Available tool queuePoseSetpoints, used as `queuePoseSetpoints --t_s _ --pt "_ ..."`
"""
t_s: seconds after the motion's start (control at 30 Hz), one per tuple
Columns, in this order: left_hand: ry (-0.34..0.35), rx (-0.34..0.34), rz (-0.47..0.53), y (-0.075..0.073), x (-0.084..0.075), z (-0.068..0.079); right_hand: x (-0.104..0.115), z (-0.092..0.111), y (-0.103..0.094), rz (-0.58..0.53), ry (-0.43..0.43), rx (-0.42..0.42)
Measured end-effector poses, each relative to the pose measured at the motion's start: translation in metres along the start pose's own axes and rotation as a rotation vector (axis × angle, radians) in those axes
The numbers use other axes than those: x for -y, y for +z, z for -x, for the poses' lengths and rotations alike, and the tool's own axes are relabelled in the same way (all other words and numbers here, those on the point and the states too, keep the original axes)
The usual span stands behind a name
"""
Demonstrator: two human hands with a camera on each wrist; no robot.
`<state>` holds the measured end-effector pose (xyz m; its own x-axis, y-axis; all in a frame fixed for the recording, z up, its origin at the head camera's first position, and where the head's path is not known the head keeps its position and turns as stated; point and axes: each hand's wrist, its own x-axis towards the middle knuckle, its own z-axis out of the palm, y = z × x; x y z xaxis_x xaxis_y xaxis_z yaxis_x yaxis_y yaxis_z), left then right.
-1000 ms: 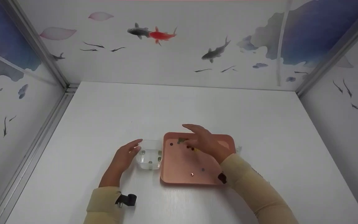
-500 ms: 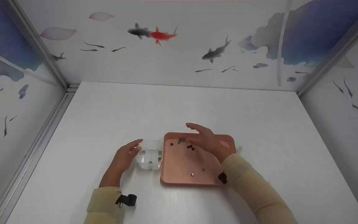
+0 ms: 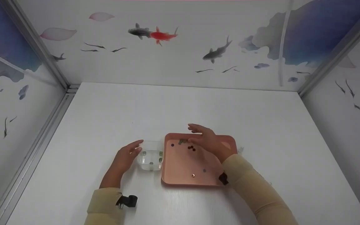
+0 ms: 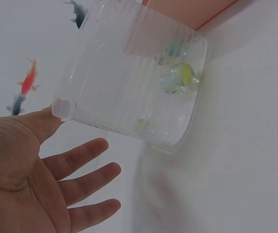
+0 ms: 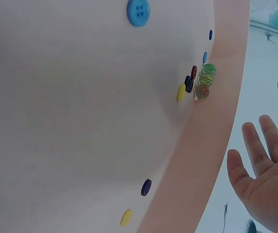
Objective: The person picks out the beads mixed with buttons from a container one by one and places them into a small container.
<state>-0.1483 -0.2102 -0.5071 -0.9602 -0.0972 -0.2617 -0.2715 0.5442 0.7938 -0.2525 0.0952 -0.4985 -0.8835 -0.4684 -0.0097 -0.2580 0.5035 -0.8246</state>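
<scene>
Box (image 4: 109, 73) is touching the spread left hand (image 3: 125, 158); the wide right hand (image 3: 209, 142) is hovering at the tray's (image 3: 178, 162) far edge.

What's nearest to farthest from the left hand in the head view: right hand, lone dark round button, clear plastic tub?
1. Clear tub, just right of left hand.
2. Dark button, in pink rectangular tray, left side.
3. Right hand, farther right.

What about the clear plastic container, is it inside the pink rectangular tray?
No, the head view shows the clear plastic container beside the pink rectangular tray, outside its rim.
</scene>
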Motion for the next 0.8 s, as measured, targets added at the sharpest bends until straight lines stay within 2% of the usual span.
queuePoseSetpoints --t_s 0.17,0.47,0.8 --pt "0.001 0.001 0.003 0.0000 0.0006 -0.0005 -0.0019 -0.0019 0.0012 -0.026 0.050 0.002" --pt "0.026 -0.004 -0.031 -0.0005 0.0015 -0.0013 -0.0059 -0.0060 -0.0001 -0.056 0.085 0.016" --pt "-0.007 -0.009 -0.031 0.0005 0.0010 -0.0023 -0.0073 -0.0066 0.0023 -0.054 0.127 0.016"
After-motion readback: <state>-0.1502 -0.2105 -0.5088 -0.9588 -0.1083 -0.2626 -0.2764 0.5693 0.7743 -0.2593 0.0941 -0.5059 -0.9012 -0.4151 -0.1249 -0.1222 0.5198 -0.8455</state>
